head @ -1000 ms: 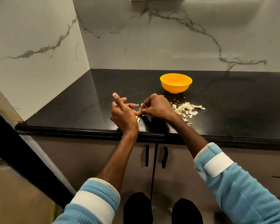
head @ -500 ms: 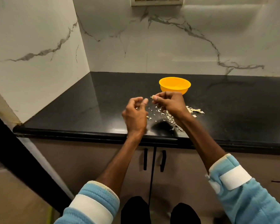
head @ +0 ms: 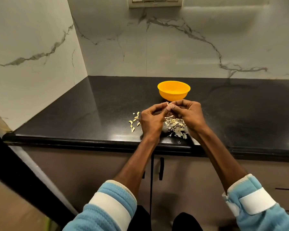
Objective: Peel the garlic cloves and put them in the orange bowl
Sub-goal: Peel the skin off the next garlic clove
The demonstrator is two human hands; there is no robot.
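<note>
hands back together: left hand point(head: 151, 120) and right hand point(head: 189, 114) were apart half a sec ago, now fingertips meet on small pale garlic clove point(head: 168, 105), both pinching it. a sec ago both sat low near edge of black stone counter point(head: 90, 114), left index sticking out. now lifted, nearer orange plastic bowl point(head: 173, 90), fingers all curled. yellowish loose cloves point(head: 134, 121) left of left hand now uncovered. papery peel pile point(head: 175, 125) shows between wrists, not off to right of right hand anymore. view tipped up, white switch plate point(head: 154, 1) in at top.
</note>
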